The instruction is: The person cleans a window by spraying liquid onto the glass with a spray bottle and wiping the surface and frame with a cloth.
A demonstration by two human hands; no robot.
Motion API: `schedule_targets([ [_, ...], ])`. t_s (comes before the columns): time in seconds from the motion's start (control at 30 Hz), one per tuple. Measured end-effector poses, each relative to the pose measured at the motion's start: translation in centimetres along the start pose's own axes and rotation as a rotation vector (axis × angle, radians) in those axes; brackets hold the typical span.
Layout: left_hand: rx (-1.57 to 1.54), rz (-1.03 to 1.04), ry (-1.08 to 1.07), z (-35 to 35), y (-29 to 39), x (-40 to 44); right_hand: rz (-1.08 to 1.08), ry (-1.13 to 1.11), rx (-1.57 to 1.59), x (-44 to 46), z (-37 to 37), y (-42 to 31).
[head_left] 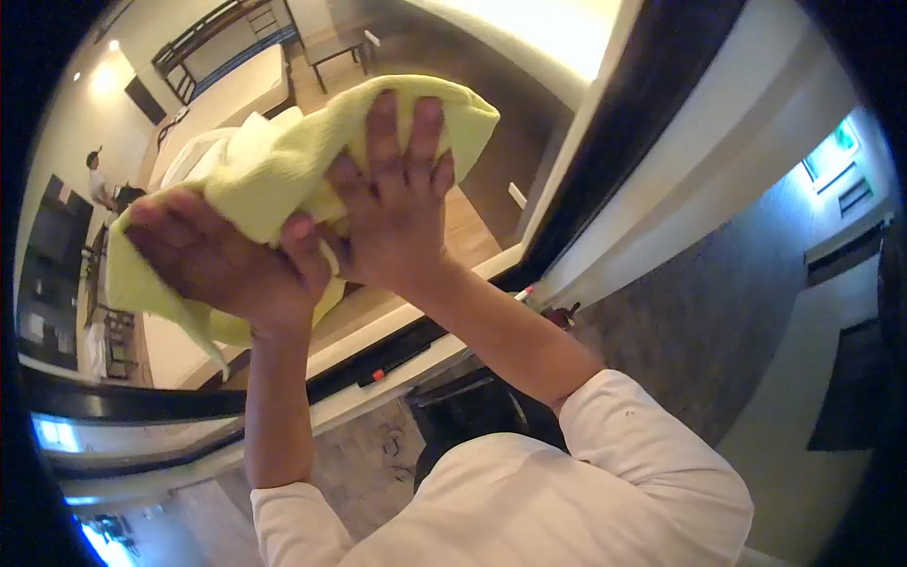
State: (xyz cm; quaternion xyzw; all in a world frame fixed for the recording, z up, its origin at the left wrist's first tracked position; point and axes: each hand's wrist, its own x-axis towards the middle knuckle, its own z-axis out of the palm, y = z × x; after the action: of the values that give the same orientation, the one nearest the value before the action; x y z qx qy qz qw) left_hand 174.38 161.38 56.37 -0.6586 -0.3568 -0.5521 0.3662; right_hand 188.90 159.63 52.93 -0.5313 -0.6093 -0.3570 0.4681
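Left hand (pixel 227 260) and right hand (pixel 402 213), both opened flat, press a yellow cloth (pixel 274 184)

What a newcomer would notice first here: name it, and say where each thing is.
The eye would likely fall first on the bright yellow-green fabric cloth, left of centre in the upper half, with the person's bare left hand and bare right hand laid on it. Next comes the broad black frame strip, slanting down from the top, right of the cloth. Below, the wearer's white fabric shirt fills the bottom middle.
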Motion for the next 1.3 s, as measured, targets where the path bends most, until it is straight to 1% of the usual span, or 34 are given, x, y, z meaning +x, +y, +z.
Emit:
schedule_targets([
  [0.07, -0.017, 0.129, -0.024, 2.3, 2.8, 0.6, 0.023, 0.056, -0.017, -0.7, 0.3, 3.7],
  [0.1, -0.028, 0.141, -0.024, 3.2, 4.5, 0.5, 0.038, 0.105, -0.016, -1.1, 0.4, 5.3],
  [0.17, -0.114, 0.062, -0.064, 4.7, 8.2, 0.4, 0.052, 0.131, 0.022, -2.0, 0.0, 8.4],
  [0.23, -0.175, 0.099, -0.035, 6.3, 11.1, 1.5, 0.073, 0.103, -0.04, -1.9, -0.4, 11.2],
  [0.27, -0.234, 0.077, -0.084, 7.1, 12.3, 1.6, 0.128, 0.102, 0.019, -1.7, -1.2, 11.9],
  [0.3, -0.293, 0.055, -0.133, 7.8, 13.5, 1.3, 0.133, 0.109, 0.016, -1.9, -1.2, 13.0],
  [0.37, -0.359, 0.031, -0.241, 9.4, 16.2, -0.2, 0.261, 0.24, 0.035, -3.4, -0.2, 15.1],
  [0.4, -0.445, 0.072, -0.319, 10.3, 16.8, -1.4, 0.266, 0.249, 0.039, -5.0, 0.0, 16.4],
  [0.43, -0.51, 0.162, -0.406, 9.9, 17.9, -0.5, 0.291, 0.141, -0.022, -7.1, -0.1, 17.5],
  [0.47, -0.451, 0.198, -0.638, 9.4, 18.6, -1.6, 0.312, 0.031, -0.076, -8.8, -0.2, 17.9],
  [0.5, -1.047, -0.126, -0.633, 9.9, 19.3, -3.7, 0.293, -0.125, -0.152, -10.3, -0.5, 17.2],
  [0.57, -0.547, 0.155, -0.823, 10.1, 17.1, -7.2, 0.299, -0.102, -0.077, -11.6, -1.2, 15.7],
  [0.63, -0.433, 0.19, -0.608, 7.4, 16.1, -6.4, 0.304, -0.068, 0.055, -12.1, -1.7, 14.0],
  [0.67, -0.343, 0.212, -0.604, 7.2, 15.3, -5.9, 0.306, -0.051, 0.121, -12.0, -2.0, 13.8],
  [0.7, -0.298, 0.212, -0.451, 7.3, 15.8, -4.1, 0.304, -0.044, 0.134, -10.4, -2.3, 14.5],
  [0.77, -0.247, 0.217, -0.319, 8.2, 18.2, 1.4, 0.226, -0.115, 0.113, -6.2, -2.6, 16.6],
  [0.8, -0.36, 0.162, -0.256, 10.2, 19.8, 3.7, 0.298, -0.042, 0.112, -4.1, -3.9, 16.7],
  [0.83, -0.472, 0.107, -0.191, 11.6, 21.3, 5.6, 0.318, -0.161, 0.028, -3.5, -4.8, 17.0],
  [0.9, -0.444, 0.133, -0.291, 10.0, 24.5, 10.4, 0.364, -0.104, 0.034, -3.5, -4.4, 16.8],
  [0.93, -0.47, 0.212, -0.264, 10.1, 25.2, 10.6, 0.364, -0.105, 0.042, -3.6, -4.7, 16.8],
  [1.0, -0.426, 0.236, -0.293, 11.1, 26.9, 9.5, 0.505, -0.059, 0.297, -4.1, -5.5, 16.8],
  [1.03, -0.388, 0.255, -0.323, 11.5, 27.5, 8.6, 0.505, -0.055, 0.305, -5.8, -4.6, 17.3],
  [1.07, -0.45, 0.23, -0.34, 11.6, 27.8, 7.1, 0.535, -0.192, 0.258, -9.2, -2.6, 18.1],
  [1.1, -0.531, 0.232, -0.439, 11.9, 27.2, 4.5, 0.562, -0.33, 0.21, -11.8, -1.5, 18.5],
  [1.13, -0.611, 0.233, -0.538, 12.0, 26.2, 1.7, 0.559, -0.33, 0.217, -13.6, -1.6, 18.5],
  [1.2, -0.72, 0.248, -0.808, 10.6, 24.4, -2.7, 0.308, -0.333, 0.007, -15.8, -2.6, 18.4],
  [1.23, -0.712, 0.246, -0.804, 10.4, 23.6, -3.3, 0.302, -0.331, 0.014, -15.5, -3.4, 18.2],
  [1.3, -0.794, 0.339, -0.769, 9.4, 22.3, -2.7, 0.392, -0.398, 0.114, -14.3, -4.8, 17.9],
])
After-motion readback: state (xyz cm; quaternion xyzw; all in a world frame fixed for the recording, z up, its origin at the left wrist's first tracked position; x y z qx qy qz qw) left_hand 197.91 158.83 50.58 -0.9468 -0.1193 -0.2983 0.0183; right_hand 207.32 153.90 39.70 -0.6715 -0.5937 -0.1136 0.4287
